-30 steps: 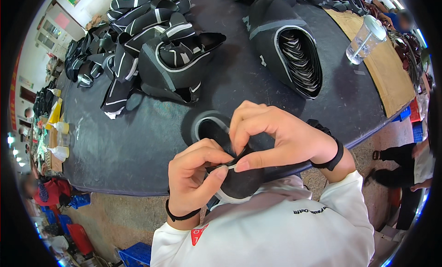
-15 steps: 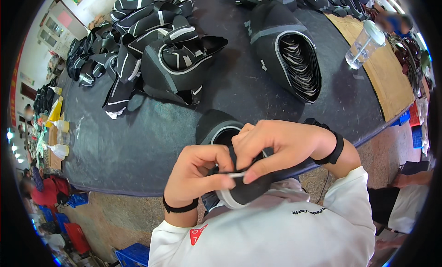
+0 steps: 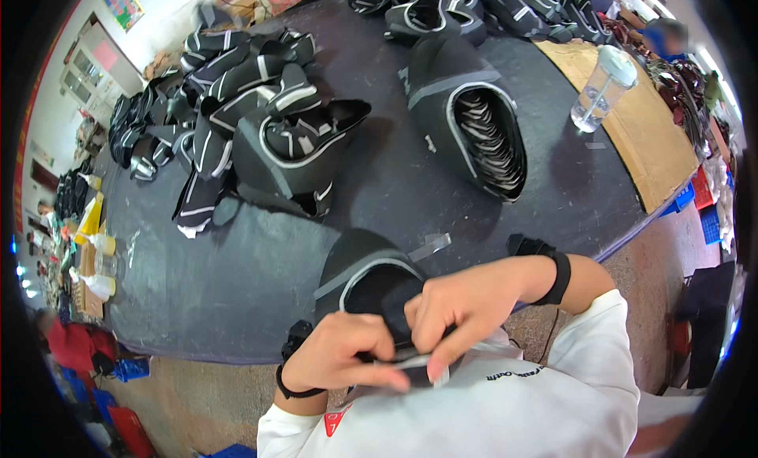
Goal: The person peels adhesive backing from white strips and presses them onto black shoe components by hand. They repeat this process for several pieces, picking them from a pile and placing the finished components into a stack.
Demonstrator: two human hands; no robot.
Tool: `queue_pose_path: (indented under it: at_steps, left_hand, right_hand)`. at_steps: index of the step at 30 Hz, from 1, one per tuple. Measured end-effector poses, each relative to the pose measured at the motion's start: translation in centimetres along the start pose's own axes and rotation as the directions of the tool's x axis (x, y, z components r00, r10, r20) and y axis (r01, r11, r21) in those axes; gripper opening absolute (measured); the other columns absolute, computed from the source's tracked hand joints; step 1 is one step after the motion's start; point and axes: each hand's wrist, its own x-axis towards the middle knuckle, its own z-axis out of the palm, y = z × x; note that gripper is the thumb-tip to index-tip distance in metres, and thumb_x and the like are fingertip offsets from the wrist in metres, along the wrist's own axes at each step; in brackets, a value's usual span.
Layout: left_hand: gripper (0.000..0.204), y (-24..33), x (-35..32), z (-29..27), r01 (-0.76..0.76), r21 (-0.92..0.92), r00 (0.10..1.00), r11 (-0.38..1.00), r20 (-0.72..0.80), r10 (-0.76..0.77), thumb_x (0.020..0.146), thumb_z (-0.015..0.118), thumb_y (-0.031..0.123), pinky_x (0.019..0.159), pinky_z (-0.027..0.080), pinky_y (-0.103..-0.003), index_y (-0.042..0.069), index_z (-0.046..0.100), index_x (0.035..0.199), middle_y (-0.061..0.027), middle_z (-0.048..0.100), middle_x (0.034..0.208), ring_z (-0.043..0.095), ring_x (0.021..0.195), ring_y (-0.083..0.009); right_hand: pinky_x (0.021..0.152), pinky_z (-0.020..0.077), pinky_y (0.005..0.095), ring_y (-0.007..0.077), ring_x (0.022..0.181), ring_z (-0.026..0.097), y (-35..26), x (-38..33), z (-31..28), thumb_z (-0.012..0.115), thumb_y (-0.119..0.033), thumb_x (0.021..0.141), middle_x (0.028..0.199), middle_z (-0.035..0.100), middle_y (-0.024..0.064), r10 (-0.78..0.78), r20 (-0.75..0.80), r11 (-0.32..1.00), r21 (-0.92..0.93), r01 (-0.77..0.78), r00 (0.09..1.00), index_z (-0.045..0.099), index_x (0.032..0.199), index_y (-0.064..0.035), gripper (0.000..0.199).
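Left hand (image 3: pixel 338 352): pinching pale edge (image 3: pixel 412 362), lower than before
Right hand (image 3: pixel 462 306): gripping same edge alongside
Black piece (image 3: pixel 355 253): showing more beyond fingers; apparently still being worked

The head camera is looking down from close above left hand (image 3: pixel 341 354) and right hand (image 3: pixel 466 304), around six o'clock.

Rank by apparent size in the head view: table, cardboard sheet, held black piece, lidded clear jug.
1. Table
2. Cardboard sheet and held black piece: unsure, the piece is partly hidden and nearer the camera.
3. Lidded clear jug
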Motion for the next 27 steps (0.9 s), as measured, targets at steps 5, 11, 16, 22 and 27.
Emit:
queue_pose_path:
  at_steps: [5, 11, 16, 22, 27]
  left_hand:
    - [0.026, 0.3, -0.1, -0.2, 0.018, 0.084, 0.998, 0.996, 0.055, -0.022, 0.065, 0.083, 0.023, 0.053, 0.038, -0.028, 0.006, 0.063, 0.068, -0.0018, 0.057, 0.061, 0.051, 0.057, -0.016]
    - [0.026, 3.0, 1.3, -0.4, -0.03, 0.42, 0.747, 0.907, -0.593, 0.299, 0.077, 0.072, 0.02, 0.094, 0.038, -0.038, 0.001, 0.063, 0.093, -0.0102, 0.065, 0.096, 0.058, 0.103, -0.0267]
    - [0.026, 2.6, 0.0, -1.5, 0.004, 0.328, 0.485, 0.945, -0.827, 0.285, 0.082, 0.05, 0.006, 0.101, 0.034, -0.042, -0.006, 0.055, 0.105, -0.0194, 0.06, 0.107, 0.051, 0.115, -0.0321]
    - [0.026, 1.7, -0.9, -2.1, 0.177, 0.275, 0.69, 0.945, -0.719, 0.08, 0.08, 0.062, 0.005, 0.099, 0.036, -0.038, -0.001, 0.058, 0.104, -0.0148, 0.061, 0.107, 0.053, 0.113, -0.0281]
    - [0.032, 3.9, -1.6, -4.9, 0.418, 0.601, 0.785, 0.681, -0.617, 0.063, 0.075, 0.068, 0.006, 0.091, 0.042, -0.037, -0.001, 0.057, 0.104, -0.0168, 0.061, 0.104, 0.056, 0.106, -0.0334]
  right_hand:
    - [0.047, 0.0302, 0.0324, 0.0145, 0.048, 0.032, -0.5, -0.1, 1.8, 0.06, -0.031, 0.089, 0.051, 0.037, 0.0077, -0.003, -0.025, 0.996, -0.094, 0.001, 1.0, 0.044, 0.063, 0.0015, 0.045]
    - [0.06, 0.0355, 0.0362, 0.0266, 0.06, 0.051, -8.4, -3.1, 0.7, 0.062, -0.014, 0.08, 0.064, 0.049, 0.006, -0.248, -0.384, 0.708, -0.698, -0.104, 0.889, 0.057, 0.097, -0.0024, 0.021]
    - [0.063, 0.0302, 0.0366, 0.0203, 0.054, 0.042, -11.5, -6.6, -0.9, 0.073, -0.019, 0.067, 0.058, 0.045, 0.0008, -0.431, -0.485, 0.232, -0.875, -0.426, 0.761, 0.065, 0.092, -0.0022, 0.031]
    - [0.076, 0.0345, 0.033, 0.0184, 0.074, 0.047, -3.1, -10.6, -0.6, 0.067, -0.009, 0.069, 0.071, 0.047, -0.0002, -0.022, -0.639, 0.118, -0.765, -0.633, 0.769, 0.065, 0.105, -0.0146, 0.037]
    - [0.077, 0.036, 0.0327, 0.0186, 0.075, 0.049, 0.8, -11.4, 2.4, 0.067, -0.006, 0.066, 0.071, 0.048, 0.0016, -0.146, -0.722, 0.008, -0.684, -0.729, 0.676, 0.066, 0.098, -0.0104, 0.033]
